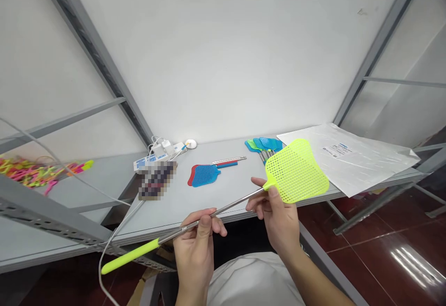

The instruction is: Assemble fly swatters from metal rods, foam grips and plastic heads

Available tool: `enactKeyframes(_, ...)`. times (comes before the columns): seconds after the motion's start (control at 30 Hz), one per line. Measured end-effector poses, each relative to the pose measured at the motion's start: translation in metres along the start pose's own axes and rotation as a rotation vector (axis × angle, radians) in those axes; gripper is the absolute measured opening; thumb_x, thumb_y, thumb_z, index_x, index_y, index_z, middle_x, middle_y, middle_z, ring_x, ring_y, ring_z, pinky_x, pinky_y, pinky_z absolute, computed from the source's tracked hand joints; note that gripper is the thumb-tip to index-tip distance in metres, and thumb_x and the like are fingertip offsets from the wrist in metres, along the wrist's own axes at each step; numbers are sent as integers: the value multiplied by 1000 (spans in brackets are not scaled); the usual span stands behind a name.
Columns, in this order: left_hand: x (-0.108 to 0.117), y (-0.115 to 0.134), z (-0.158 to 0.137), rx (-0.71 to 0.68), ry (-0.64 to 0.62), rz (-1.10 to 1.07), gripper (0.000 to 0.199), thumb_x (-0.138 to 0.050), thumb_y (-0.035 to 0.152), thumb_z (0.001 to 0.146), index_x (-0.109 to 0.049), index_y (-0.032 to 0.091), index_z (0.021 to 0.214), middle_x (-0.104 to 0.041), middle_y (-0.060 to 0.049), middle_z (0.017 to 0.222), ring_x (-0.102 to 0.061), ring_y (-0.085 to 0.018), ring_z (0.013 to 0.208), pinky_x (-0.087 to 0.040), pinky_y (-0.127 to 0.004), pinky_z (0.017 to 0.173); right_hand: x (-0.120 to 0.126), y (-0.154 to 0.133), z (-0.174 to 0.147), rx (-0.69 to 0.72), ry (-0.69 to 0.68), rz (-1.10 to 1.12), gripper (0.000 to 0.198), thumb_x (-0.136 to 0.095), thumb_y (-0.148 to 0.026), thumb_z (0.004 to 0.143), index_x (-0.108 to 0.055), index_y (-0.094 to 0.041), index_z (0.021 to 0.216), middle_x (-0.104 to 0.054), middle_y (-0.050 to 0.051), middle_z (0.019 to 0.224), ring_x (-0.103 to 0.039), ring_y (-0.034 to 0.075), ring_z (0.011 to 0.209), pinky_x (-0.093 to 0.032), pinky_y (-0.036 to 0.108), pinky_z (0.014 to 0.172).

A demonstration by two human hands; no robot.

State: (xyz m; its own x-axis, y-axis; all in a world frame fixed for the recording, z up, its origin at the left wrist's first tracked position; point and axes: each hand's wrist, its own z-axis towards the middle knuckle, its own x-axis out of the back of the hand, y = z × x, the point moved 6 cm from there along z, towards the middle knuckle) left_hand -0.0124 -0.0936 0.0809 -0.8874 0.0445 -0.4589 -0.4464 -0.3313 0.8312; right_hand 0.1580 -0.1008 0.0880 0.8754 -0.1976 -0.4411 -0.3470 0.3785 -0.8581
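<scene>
A yellow-green fly swatter (297, 171) with a long metal rod is held slantwise in front of me, over the table's front edge. My left hand (195, 241) pinches the rod near its middle, with the yellow-green grip sticking out to the lower left. Up by the perforated head, my right hand (278, 217) grips the neck between thumb and fingers. Beyond my hands, a blue fly swatter (205, 175) lies on the table, partly over a red fly swatter (191, 176). Farther back on the right is a pile of blue and green fly swatters (266, 144).
A white plastic mailer bag (355, 157) lies at the table's right. At the back left are a power strip (146, 161) with chargers and a blurred-out object (157, 181). Colourful plastic pieces (31, 173) fill the left shelf. A cable (116, 231) hangs past the front edge.
</scene>
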Motion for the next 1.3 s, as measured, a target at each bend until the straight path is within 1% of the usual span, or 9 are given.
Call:
enactKeyframes(0.13, -10, -14, -6, 171, -61, 50, 24, -73, 41, 84, -74, 16, 88, -58, 2, 55, -57, -12, 49, -45, -24, 53, -9, 4, 1, -18, -153, -25, 27, -65, -45, 89, -72, -20, 81, -62, -1, 61, -49, 9, 49, -37, 23, 47)
enactKeyframes(0.2, -13, -16, -7, 220, -61, 23, 27, -72, 43, 84, -74, 16, 88, -58, 2, 56, -56, -11, 48, -43, -24, 53, -10, 6, 2, -32, -193, -15, 26, -67, -40, 89, -68, -19, 73, -61, -2, 60, -52, 8, 49, -38, 22, 47)
enactKeyframes(0.33, -14, -11, -5, 231, -49, -31, 34, -68, 48, 86, -75, 15, 92, -58, 1, 60, -56, -11, 48, -45, -27, 55, -8, 9, 6, -37, -275, 38, 27, -60, -41, 94, -69, -20, 81, -61, -1, 63, -56, 10, 54, -43, 24, 53)
enactKeyframes(0.5, -7, -9, -2, 232, -6, -31, 35, -64, 47, 89, -76, 13, 92, -55, 1, 59, -53, -11, 48, -44, -28, 58, -3, 14, 8, -52, -271, 78, 30, -53, -44, 97, -69, -21, 87, -57, -2, 62, -55, 11, 56, -45, 26, 55)
enactKeyframes(0.8, -9, -9, -2, 246, 31, -22, 29, -67, 41, 87, -75, 14, 92, -48, 5, 58, -51, -8, 41, -39, -25, 49, 10, 12, 12, -110, -126, 76, 37, -54, -51, 94, -68, -19, 81, -49, -3, 60, -50, 11, 54, -47, 28, 56)
enactKeyframes(0.97, -1, -14, -1, 193, 42, 151, 27, -73, 41, 81, -74, 15, 89, -46, 7, 48, -48, -8, 34, -33, -21, 40, 19, 15, 18, -184, 49, 143, 39, -66, -56, 84, -65, -19, 74, -44, -5, 56, -42, 9, 50, -45, 26, 51)
enactKeyframes(1.07, 2, -14, 0, 191, 65, 185, 29, -73, 43, 81, -74, 15, 89, -46, 7, 46, -49, -8, 33, -28, -18, 37, 19, 17, 19, -212, 72, 154, 39, -68, -57, 83, -65, -18, 73, -43, -5, 57, -40, 9, 51, -44, 25, 50)
enactKeyframes(1.17, 10, -6, 5, 174, 111, 109, 27, -75, 42, 79, -74, 16, 86, -50, 5, 51, -53, -9, 36, -29, -18, 37, 26, 14, 25, -203, 106, 183, 38, -70, -55, 82, -64, -18, 74, -41, -5, 58, -37, 8, 51, -43, 24, 49)
enactKeyframes(1.3, 30, 13, 15, 69, 183, 74, 22, -79, 37, 76, -75, 16, 82, -48, 5, 52, -53, -8, 41, -36, -18, 41, 51, 1, 40, -139, 216, 245, 36, -71, -52, 82, -62, -18, 73, -35, -7, 58, -31, 7, 50, -39, 21, 47)
